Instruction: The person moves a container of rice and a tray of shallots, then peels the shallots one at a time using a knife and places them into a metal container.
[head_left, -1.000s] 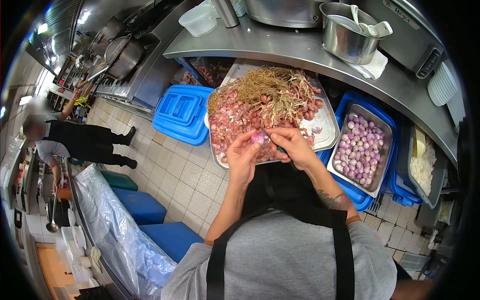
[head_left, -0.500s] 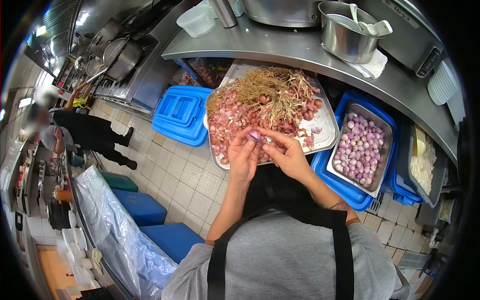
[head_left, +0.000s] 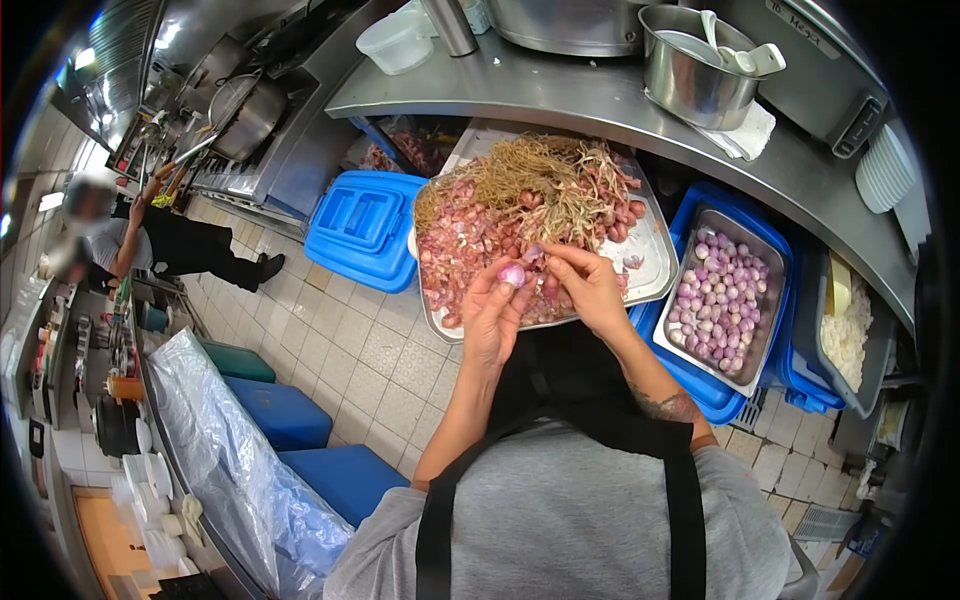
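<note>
Between the fingers of my left hand (head_left: 491, 312) sits a purple shallot (head_left: 512, 274), its smooth side facing up. My right hand (head_left: 588, 285), just beside it, pinches a strip of shallot skin (head_left: 537, 256). Both hands are over the near edge of a large metal tray (head_left: 655, 240). Loose pinkish skins (head_left: 460, 240) cover its left part, and dry stalks and roots (head_left: 530, 170) are heaped at the back. Several unpeeled shallots (head_left: 620, 222) lie on the tray's right side. Further right, a steel pan (head_left: 663, 322) holds many peeled shallots (head_left: 716, 295).
A blue lidded bin (head_left: 362, 232) stands left of the tray. Behind is a steel counter (head_left: 560, 92) bearing a pot with ladles (head_left: 700, 65). At the right, a grey tub (head_left: 855, 330) holds pale pieces. Two people (head_left: 135, 240) are at the far left by the stove.
My right hand has moved away from the left, pulling a strip of skin off the shallot. At the far left, a person has shifted toward the stove, and a second head shows.
</note>
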